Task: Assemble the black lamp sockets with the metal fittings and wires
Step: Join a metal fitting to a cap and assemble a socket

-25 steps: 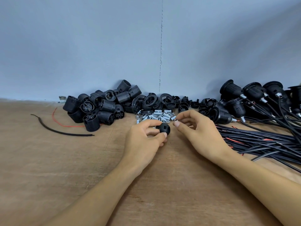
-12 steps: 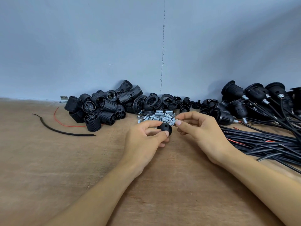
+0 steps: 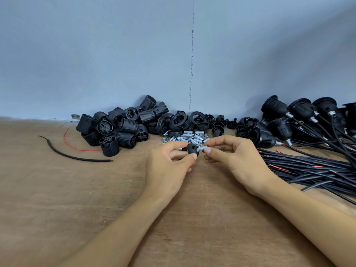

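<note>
Soft, even light all round, no hard glare. Sharpest is the grip itself, where the left hand and right hand meet on the black socket cap and metal fitting. Just behind it the pile of loose fittings glints pale. Only faint shadows sit under both hands on the wooden table. Right of the grip the wall darkens (a broad grey shade). The table's far edge bows, wide-angle style.

It looked like a small assembly workshop. A bare plywood bench stood against a plain grey-blue wall. Along the wall lay bulk heaps of black socket shells, loose metal fittings and finished sockets, beside a bundle of black wires.
</note>
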A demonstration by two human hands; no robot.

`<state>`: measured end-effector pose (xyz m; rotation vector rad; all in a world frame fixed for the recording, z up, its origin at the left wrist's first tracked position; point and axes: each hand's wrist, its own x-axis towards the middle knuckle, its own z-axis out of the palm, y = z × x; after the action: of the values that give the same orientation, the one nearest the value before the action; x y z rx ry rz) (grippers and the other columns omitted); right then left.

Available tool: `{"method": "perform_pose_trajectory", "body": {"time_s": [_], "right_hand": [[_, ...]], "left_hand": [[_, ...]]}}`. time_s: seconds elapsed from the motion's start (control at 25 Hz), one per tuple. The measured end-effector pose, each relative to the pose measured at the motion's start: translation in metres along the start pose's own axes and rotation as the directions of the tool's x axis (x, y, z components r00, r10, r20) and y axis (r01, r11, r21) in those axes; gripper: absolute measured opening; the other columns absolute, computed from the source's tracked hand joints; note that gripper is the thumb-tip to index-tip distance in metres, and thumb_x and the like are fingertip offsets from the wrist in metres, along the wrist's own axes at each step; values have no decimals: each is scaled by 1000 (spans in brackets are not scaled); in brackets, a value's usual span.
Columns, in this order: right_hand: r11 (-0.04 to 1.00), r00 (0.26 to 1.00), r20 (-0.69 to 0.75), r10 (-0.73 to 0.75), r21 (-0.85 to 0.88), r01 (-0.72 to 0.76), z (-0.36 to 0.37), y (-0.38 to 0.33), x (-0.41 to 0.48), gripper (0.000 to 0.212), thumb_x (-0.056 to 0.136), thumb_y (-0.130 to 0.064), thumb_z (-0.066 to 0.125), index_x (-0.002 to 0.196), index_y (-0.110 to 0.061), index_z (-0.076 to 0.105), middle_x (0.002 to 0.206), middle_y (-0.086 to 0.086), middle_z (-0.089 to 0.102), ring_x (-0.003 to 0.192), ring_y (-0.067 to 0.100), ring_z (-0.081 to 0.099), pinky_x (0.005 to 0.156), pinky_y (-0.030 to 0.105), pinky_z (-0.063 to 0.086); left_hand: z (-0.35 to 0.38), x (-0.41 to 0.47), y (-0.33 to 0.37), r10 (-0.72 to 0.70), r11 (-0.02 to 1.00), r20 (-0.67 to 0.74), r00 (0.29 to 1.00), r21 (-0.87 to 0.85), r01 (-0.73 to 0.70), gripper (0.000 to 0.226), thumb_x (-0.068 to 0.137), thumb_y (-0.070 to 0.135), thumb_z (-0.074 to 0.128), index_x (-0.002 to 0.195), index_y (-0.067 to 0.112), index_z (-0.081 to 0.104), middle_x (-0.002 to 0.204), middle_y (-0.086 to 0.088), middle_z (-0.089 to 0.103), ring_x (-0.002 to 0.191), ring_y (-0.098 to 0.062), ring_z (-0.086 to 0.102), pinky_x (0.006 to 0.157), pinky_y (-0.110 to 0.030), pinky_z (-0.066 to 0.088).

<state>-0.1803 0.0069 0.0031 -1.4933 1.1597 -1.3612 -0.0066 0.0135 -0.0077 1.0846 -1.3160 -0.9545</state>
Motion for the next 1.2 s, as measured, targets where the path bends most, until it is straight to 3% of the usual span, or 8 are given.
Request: {"method": "perform_pose_trajectory", "body": {"time_s": [0.28,0.36,0.52,0.64,0.8,0.96,1.16,1.2], "right_hand": [[996,999,-9,49,69,-49,4,-3,-2,11,84,-9,76,94,-4,74,78,16,74,68,16,69,66,22,56],[999,999,-6,46,-27,-46,5,-3,-4,12,88,-18,74,88,-6,74,75,13,73,62,13,64,61,20,54],[925,1000,-1,-23,-379,20,4,-3,-5,39,97,-44,57,70,-18,66,62,-5,66,52,2,50,55,14,40],[892,1000,1,-20,-451,18,5,-6,-6,52,100,-49,47,63,-17,61,55,-6,60,45,-1,43,50,11,35],[900,997,-67,-38,-435,5,6,-9,-7,57,100,-57,40,66,-17,64,60,-1,66,49,-1,50,58,17,40],[932,999,26,-47,-358,54,3,-11,-9,21,96,-38,61,82,-24,66,69,-3,68,50,-2,53,63,24,41],[921,1000,11,19,-390,-13,6,-9,-6,60,100,-57,38,71,-14,67,57,1,67,45,2,51,56,17,38],[927,1000,20,21,-376,-12,5,-9,-6,57,99,-59,40,74,-15,67,59,1,67,46,4,51,57,18,39]], "left_hand": [[1,-3,2,73,993,-63,995,98,-67,32,81,11,82,86,39,68,75,14,77,70,-6,74,73,-31,60],[1,-4,3,85,991,-67,994,113,-77,33,80,11,82,87,40,68,75,16,76,68,-3,73,71,-25,57],[1,-4,3,110,985,-58,992,141,-101,30,80,12,82,97,35,74,80,14,78,73,-1,73,72,-19,57],[2,-4,2,138,982,-53,989,140,-130,31,80,7,82,100,30,76,82,10,78,77,-2,73,73,-20,57],[3,-4,1,152,978,-43,987,149,-144,31,80,8,82,100,30,76,82,10,78,78,-2,73,74,-19,57],[1,-2,0,119,986,-54,991,126,-112,31,80,9,82,105,27,77,83,8,79,80,-4,74,76,-27,59],[2,-3,1,123,983,-41,992,141,-116,30,80,9,81,104,27,77,83,9,79,78,-3,74,77,-26,59],[2,-3,1,119,984,-47,992,139,-111,30,80,9,81,103,28,77,83,9,78,78,-3,74,75,-25,59]]}}
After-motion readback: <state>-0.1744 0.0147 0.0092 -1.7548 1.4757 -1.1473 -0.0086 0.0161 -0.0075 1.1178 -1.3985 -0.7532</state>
